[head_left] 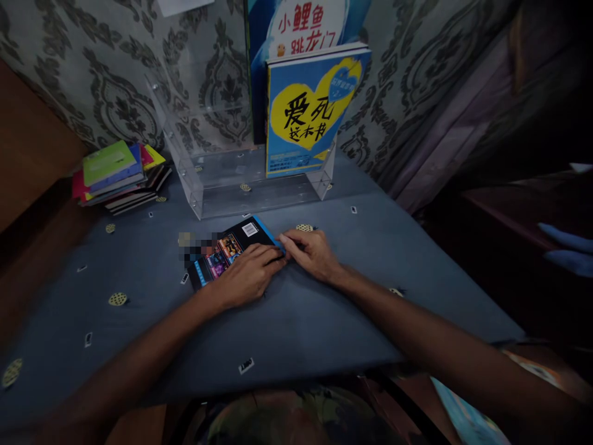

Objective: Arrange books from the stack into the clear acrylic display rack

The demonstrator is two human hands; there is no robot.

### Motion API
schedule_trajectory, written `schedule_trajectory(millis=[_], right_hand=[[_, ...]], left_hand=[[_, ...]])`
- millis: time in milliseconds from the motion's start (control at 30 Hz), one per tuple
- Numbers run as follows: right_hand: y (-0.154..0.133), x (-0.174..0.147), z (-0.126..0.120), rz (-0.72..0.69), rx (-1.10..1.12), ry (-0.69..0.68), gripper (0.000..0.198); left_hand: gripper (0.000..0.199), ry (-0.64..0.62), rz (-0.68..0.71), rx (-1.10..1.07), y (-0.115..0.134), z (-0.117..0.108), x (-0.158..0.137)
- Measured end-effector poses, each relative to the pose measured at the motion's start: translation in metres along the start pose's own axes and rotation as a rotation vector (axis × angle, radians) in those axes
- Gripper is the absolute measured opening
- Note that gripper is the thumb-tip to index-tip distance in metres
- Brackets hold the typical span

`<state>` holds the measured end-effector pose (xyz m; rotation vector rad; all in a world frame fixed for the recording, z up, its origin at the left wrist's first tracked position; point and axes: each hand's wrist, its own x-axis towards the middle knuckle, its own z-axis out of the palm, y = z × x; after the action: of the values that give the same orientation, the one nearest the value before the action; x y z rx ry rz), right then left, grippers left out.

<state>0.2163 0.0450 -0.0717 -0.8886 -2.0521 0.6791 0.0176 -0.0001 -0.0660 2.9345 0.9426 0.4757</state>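
Note:
A small dark book [250,230] with a blue edge, coloured pictures and a white barcode lies at a slant on the table. My left hand [248,272] rests flat across its near side, fingers stretched toward the right edge. At that same edge, my right hand [312,254] is closed, with thumb and fingers pinching the book's corner. The fingertips of both hands nearly meet there. Part of the cover is hidden beneath my left hand, and another patch at its left is blurred out.
Behind the book stands a clear acrylic rack [259,196]. It holds a blue book with a yellow heart [301,111] and a taller blue book [306,25]. A stack of colourful books [113,170] sits at the back left. A grey patterned cloth covers the table [324,334].

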Motion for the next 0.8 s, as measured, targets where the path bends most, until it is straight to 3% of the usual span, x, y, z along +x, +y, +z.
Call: schedule_trajectory(millis=[233,467,800], right_hand=[[0.000,0.000,0.000,-0.029,-0.020,-0.003,0.038],[0.004,-0.012,0.003,-0.150,-0.276,0.020,0.036],[-0.002,-0.017,0.003,-0.352,-0.372,0.014,0.025]], left_hand=[[0.036,0.018,0.001,0.007,-0.001,0.002,0.000],[0.034,-0.027,-0.001,0.047,0.000,0.002,-0.004],[0.036,-0.013,-0.026,0.076,0.007,-0.009,-0.047]])
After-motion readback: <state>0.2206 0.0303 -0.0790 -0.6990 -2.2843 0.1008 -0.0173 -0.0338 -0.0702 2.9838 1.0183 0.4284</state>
